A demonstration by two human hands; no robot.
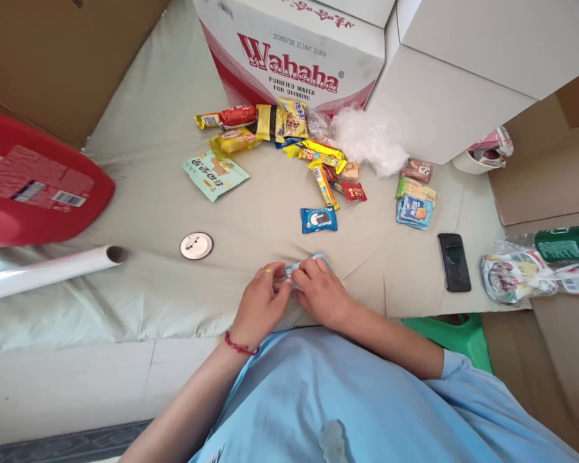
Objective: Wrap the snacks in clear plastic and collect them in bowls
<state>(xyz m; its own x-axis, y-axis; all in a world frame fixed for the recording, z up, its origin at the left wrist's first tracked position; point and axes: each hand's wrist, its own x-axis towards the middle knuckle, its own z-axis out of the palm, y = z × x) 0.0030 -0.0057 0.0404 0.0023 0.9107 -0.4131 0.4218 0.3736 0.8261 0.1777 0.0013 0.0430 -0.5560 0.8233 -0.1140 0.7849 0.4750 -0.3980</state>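
Both hands hold a small light-blue snack packet (293,267) near the front edge of the cloth-covered surface. My left hand (263,302) pinches its left end with thumb and fingers; a ring and a red string bracelet are on that arm. My right hand (322,294) grips it from the right, its fingers bent over the top and covering most of the packet. Just beyond lies a dark-blue snack packet (319,220). To the left, a round pin badge (196,245) lies with its pin side up. A small pile of snack packets (416,209) lies to the right.
Several colourful snacks (321,154) and a mint-green pouch (215,175) lie before a Wahaha carton (299,64). A red container (33,180) and white tube (53,273) stand left. A phone (454,262), wrapped goods (514,276) and a green stool (456,337) are right.
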